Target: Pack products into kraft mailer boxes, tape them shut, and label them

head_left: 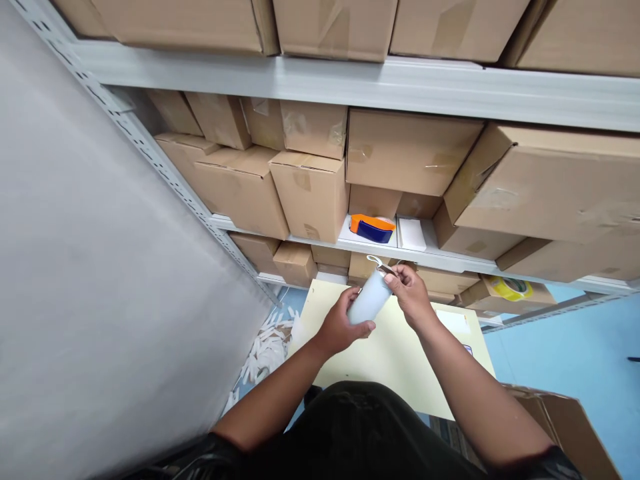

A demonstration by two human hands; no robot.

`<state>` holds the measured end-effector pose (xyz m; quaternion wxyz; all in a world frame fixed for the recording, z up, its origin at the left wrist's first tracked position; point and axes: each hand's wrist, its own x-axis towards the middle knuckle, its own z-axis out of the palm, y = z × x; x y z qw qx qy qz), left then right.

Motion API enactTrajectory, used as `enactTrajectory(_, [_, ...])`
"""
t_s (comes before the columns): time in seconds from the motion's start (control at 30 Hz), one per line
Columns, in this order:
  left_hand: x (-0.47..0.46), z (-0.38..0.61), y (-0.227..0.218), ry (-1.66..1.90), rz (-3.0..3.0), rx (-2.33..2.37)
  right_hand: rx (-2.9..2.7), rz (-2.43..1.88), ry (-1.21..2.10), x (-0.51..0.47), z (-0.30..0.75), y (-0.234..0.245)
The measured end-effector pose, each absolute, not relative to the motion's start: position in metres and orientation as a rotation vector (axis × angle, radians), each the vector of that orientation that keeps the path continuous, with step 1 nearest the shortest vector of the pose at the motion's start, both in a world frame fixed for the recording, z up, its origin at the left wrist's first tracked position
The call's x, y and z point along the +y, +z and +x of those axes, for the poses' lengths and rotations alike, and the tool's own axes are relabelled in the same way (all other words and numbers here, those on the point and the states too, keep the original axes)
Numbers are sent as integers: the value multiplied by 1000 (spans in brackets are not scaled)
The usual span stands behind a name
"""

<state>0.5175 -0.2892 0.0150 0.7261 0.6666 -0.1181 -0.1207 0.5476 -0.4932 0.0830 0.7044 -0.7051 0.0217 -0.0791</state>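
My left hand (339, 327) is wrapped round the lower end of a pale white tumbler-like bottle (369, 299), held tilted above a small cream table (395, 363). My right hand (410, 288) pinches the bottle's top end, where a metal rim and a small white loop (374, 259) show. Both hands are closed on the bottle.
Grey metal shelving (350, 83) packed with cardboard boxes stands ahead. An orange and blue tape dispenser (372, 227) and a white box (413, 234) sit on the middle shelf. A yellow tape roll (510, 288) lies at right. White foam pieces (265, 350) litter the blue floor; an open carton (565, 427) is lower right.
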Motion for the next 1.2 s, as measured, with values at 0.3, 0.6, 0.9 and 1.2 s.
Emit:
enactTrajectory(0.3, [-302, 500, 20, -484, 1072, -256, 22, -1221, 105, -467, 526, 69])
enactTrajectory(0.6, [-302, 487, 19, -552, 961, -189, 36, -1083, 223, -465, 524, 68])
enactTrajectory(0.9, [-306, 489, 26, -368, 1120, -181, 124, -1276, -63, -461, 528, 67])
enactTrajectory(1.2, [-316, 491, 20, -384, 1143, -231, 139, -1250, -103, -469, 525, 69])
